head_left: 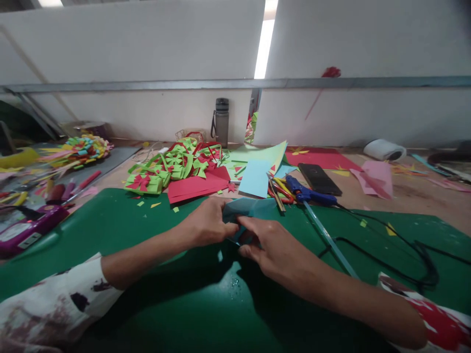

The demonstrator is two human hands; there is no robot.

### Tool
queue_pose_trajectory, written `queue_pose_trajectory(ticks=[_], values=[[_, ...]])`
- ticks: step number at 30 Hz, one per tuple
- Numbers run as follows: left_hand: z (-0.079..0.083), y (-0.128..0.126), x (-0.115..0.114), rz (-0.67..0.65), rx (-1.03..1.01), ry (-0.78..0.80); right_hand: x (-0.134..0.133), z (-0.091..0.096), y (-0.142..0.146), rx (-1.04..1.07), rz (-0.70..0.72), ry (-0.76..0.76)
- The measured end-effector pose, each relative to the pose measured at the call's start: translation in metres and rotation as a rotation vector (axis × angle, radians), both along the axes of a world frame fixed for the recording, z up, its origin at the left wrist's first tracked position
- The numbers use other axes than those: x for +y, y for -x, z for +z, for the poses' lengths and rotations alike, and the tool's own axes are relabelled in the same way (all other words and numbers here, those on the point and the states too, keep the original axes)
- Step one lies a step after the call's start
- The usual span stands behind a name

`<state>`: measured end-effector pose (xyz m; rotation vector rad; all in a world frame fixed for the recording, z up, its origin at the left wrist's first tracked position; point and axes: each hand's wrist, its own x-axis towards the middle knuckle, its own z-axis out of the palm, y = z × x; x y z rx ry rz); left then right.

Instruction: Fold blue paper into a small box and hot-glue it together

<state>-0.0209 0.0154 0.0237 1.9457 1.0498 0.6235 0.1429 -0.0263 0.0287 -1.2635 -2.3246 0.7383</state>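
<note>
Both my hands meet over the green cutting mat at the centre of the table. My left hand pinches the left side of a folded piece of teal paper, fingers closed on it. My right hand grips the same teal paper from the right and below, thumb pressed on top. The paper is partly hidden under both hands. Just beyond it lie a blue glue gun and a light blue sheet.
A pile of green and red paper bows and red sheets lies behind the mat. A black phone, pink paper, a grey bottle, a tape roll, and a black cord are nearby. Pens and a purple device sit left.
</note>
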Motion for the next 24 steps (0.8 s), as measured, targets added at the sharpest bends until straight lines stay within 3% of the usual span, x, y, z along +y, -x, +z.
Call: queue_pose_trajectory(ticks=[5,10,12,14,17,21,24], values=[[0.004,0.0,0.003,0.035,0.003,0.01,0.002,0.005,0.001,-0.012,0.016,0.016],[0.003,0.004,0.01,0.083,-0.015,0.056,-0.005,0.022,-0.007,0.014,-0.045,-0.043],[0.004,0.006,0.014,0.093,-0.031,0.088,-0.006,0.033,-0.012,0.051,-0.071,-0.137],[0.006,0.008,0.018,0.092,-0.05,0.121,-0.002,0.043,-0.018,0.066,-0.14,-0.326],[0.009,0.007,0.021,0.073,-0.062,0.159,0.012,0.052,-0.021,-0.057,-0.232,-0.576],[0.011,0.004,0.02,0.056,-0.027,0.162,0.029,0.05,-0.017,-0.274,-0.152,-0.408],[0.011,0.0,0.017,0.051,0.009,0.154,0.034,0.045,-0.012,-0.375,-0.121,-0.414]])
